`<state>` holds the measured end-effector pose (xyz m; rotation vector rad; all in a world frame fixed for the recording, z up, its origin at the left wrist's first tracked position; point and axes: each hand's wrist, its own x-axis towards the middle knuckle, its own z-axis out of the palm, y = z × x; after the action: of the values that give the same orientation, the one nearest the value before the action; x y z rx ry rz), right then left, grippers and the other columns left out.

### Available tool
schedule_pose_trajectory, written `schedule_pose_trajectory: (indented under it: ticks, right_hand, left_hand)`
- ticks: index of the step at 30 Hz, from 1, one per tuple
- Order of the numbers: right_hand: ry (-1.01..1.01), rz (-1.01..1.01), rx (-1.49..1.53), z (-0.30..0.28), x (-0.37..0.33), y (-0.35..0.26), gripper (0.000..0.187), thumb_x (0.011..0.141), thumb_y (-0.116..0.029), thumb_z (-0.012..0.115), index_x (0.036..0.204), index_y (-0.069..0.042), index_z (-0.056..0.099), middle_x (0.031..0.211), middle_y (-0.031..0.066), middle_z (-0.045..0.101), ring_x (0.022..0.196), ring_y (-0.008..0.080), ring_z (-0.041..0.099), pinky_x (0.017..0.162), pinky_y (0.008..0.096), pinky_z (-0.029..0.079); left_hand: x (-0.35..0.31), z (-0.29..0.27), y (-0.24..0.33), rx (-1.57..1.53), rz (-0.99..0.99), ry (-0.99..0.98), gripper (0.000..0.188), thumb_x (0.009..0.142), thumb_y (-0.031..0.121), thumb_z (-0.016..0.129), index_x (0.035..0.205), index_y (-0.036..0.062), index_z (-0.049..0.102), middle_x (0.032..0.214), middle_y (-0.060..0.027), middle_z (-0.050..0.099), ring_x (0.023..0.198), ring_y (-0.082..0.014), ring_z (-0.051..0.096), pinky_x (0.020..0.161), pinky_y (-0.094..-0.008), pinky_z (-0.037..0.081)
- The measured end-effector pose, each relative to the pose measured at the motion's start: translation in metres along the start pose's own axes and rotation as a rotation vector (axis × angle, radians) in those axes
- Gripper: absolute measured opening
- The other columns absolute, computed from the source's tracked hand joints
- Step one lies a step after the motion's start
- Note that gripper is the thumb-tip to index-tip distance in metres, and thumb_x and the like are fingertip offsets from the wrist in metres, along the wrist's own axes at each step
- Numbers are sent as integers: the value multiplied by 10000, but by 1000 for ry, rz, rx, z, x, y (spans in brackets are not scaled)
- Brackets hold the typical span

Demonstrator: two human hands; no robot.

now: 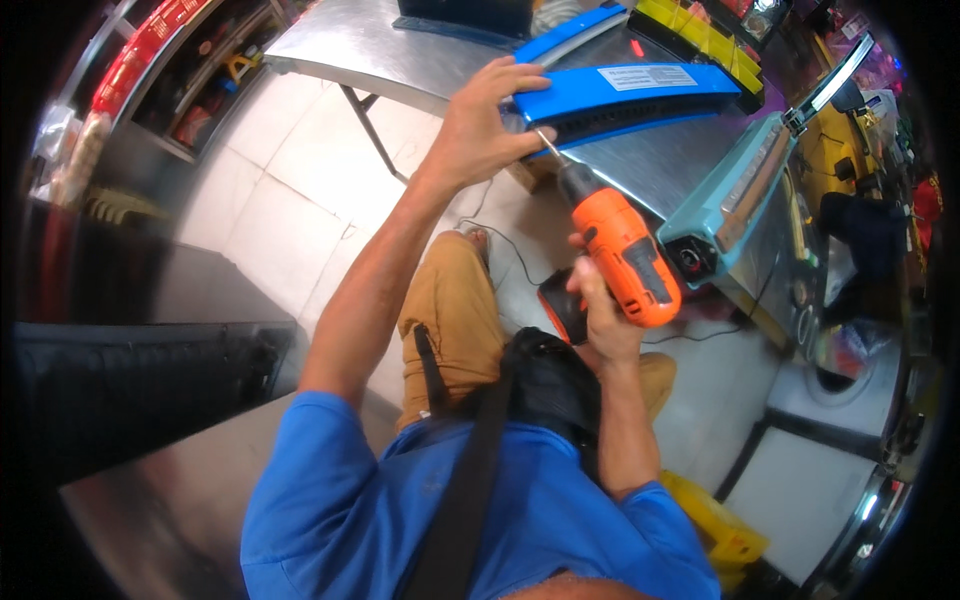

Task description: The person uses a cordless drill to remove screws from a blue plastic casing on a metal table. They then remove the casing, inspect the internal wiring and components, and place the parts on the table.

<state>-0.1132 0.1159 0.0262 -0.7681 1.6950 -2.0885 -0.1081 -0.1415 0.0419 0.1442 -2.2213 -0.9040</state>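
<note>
Blue casing (625, 94): long, slightly bowed, pale label (648, 77) on the top face, dark slotted side. It lies across the right part of the bench, near end at the edge. Left hand (490, 125) pinches that end, fingers over the top, thumb below. Orange-and-black drill (625, 250) is tilted, nose up toward that same end; right hand (603, 310) is wrapped round its grip. Thin bit (547, 143) is right by the left thumb; can't tell if it touches the casing.

Floor (285, 220) is pale tile; bench (345, 42) is bare metal, scuffed and shiny. Shelving with a red crate (140, 65) upper left.

Teal machine (710, 192) sits just right of the drill; yellow-and-black piece (697, 42) and second blue strip (572, 33) behind the casing. Thin cable (515, 250) trails over the floor. Left hand covers the casing's near corner.
</note>
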Motion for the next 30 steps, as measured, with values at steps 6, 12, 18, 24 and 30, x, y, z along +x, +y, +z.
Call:
schedule_pose_trajectory:
  ticks: [6, 12, 18, 24, 30]
  right_hand:
    - [2, -128, -181, -3, 4, 11, 563, 879, -43, 711, 1387, 6, 473, 1134, 102, 660, 832, 126, 623, 767, 267, 513]
    - [-23, -97, -137, 6, 3, 5, 508, 876, -14, 697, 1340, 6, 491, 1065, 80, 646, 865, 123, 614, 789, 268, 500]
    - [-17, 21, -70, 14, 3, -4, 276, 904, 18, 640, 1169, -10, 568, 928, 37, 615, 738, 79, 570, 666, 238, 472]
    - [-5, -99, -211, 16, 6, -1, 416, 899, 22, 661, 1283, -18, 504, 984, 48, 620, 754, 88, 574, 672, 240, 483]
    - [-5, -65, -250, 11, 6, 8, 494, 882, 7, 685, 1334, 15, 487, 1052, 80, 624, 852, 134, 590, 775, 277, 492]
  left_hand:
    - [2, 4, -2, -4, -4, 26, 510, 737, 196, 854, 1215, 103, 704, 1382, -126, 603, 1422, -305, 420, 991, -474, 546]
    - [0, 5, -4, 11, 14, 46, 525, 717, 193, 872, 1206, 93, 707, 1364, -127, 617, 1414, -317, 430, 985, -467, 548]
    - [-2, 8, -3, 50, 103, 96, 609, 655, 184, 917, 1209, 72, 691, 1340, -116, 633, 1406, -331, 440, 1052, -446, 493]
    - [-6, 19, 0, 50, 142, 163, 640, 637, 118, 914, 1221, 72, 657, 1329, -107, 623, 1371, -336, 460, 1138, -452, 398]
    - [-7, 28, 6, 91, 150, 176, 647, 680, 88, 880, 1267, 90, 608, 1341, -102, 568, 1369, -343, 424, 1158, -466, 363]
